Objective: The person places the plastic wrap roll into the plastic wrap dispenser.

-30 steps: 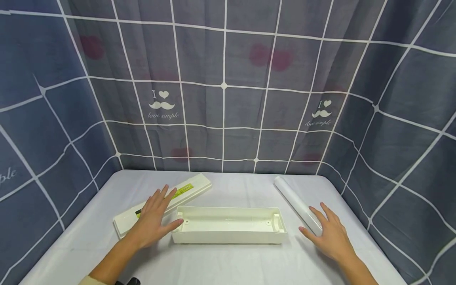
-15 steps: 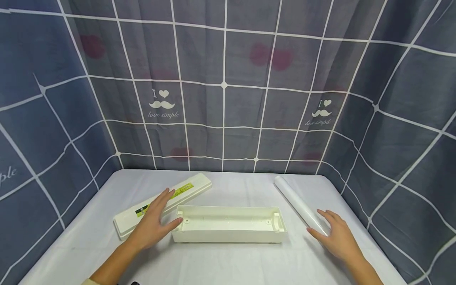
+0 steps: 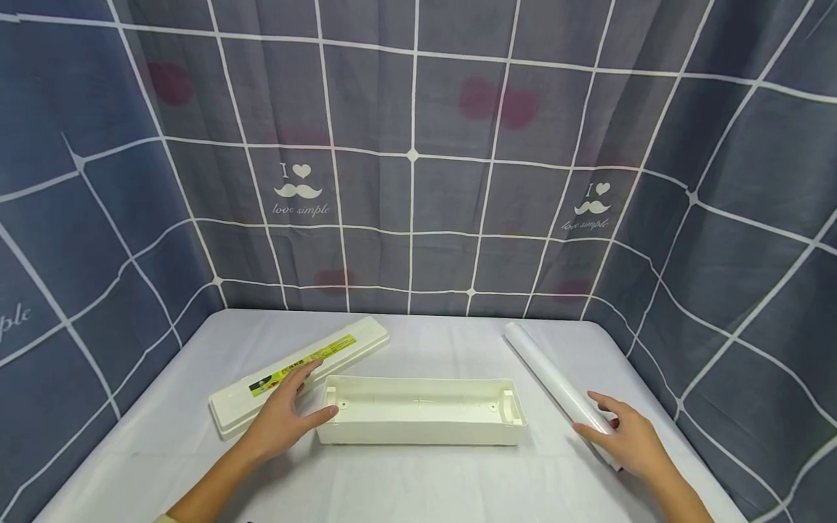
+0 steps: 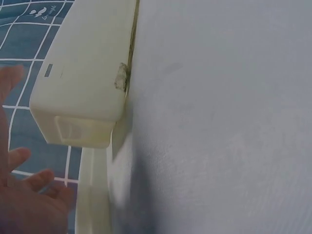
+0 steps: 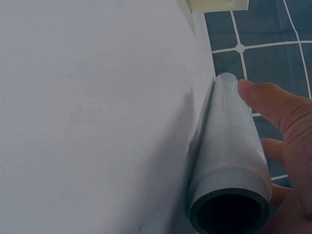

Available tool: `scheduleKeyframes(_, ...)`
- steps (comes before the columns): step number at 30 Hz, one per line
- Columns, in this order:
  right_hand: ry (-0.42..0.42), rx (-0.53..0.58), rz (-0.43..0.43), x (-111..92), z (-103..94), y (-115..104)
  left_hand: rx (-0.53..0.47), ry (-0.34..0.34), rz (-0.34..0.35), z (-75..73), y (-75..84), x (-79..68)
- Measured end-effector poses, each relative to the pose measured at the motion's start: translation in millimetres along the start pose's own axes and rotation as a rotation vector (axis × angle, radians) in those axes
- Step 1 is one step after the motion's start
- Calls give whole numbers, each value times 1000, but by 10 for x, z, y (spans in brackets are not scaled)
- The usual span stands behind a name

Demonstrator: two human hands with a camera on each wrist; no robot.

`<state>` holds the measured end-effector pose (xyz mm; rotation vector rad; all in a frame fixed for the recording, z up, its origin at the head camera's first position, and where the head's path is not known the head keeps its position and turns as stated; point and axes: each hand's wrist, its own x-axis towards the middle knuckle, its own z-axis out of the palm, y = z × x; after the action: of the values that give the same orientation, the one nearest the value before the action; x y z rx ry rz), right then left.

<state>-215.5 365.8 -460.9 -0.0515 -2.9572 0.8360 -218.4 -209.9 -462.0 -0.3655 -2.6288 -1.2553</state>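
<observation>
While the left hand point(image 3: 281, 418) stands wide, thumb just by the box's point(image 3: 418, 434) nearest end, the right hand point(image 3: 634, 439) curves round the near part of the white roll point(image 3: 549, 374) — how firmly cannot be told. The box lies between the hands; a slanted lid point(image 3: 336, 349) lies beyond the left fingers.

High head view, forward and down; close wrist views, same white tabletop point(image 3: 431, 487) throughout.
</observation>
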Motion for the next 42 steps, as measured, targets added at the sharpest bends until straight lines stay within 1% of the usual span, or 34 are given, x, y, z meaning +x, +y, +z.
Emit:
scheduleKeyframes(5, -19, 29, -3, 7, -2, 44, -97, -51, 1, -11, -24, 11)
scheduleKeyframes(10, -19, 18, -29, 13, -4, 96, -206, -119, 13, -20, -45, 17)
scheduleKeyframes(13, -32, 24, -23, 23, -14, 122, -262, -152, 13, -16, -58, 21)
scheduleKeyframes(16, -56, 54, -6, 32, -36, 134, -309, -190, 10, -16, -84, 27)
scheduleKeyframes(20, -85, 94, 7, 32, -60, 149, -369, -246, -33, -23, -131, 49)
scheduleKeyframes(24, -96, 121, 9, 23, -64, 153, -435, -297, -73, -31, -187, 83)
scheduleKeyframes(28, -105, 176, 30, 17, -57, 145, -486, -344, -69, -39, -241, 106)
scheduleKeyframes(31, -107, 204, 44, 15, -52, 147, -506, -363, -62, -40, -262, 115)
scheduleKeyframes(42, -66, 174, 48, 15, -37, 162, -519, -367, -60, -47, -262, 102)
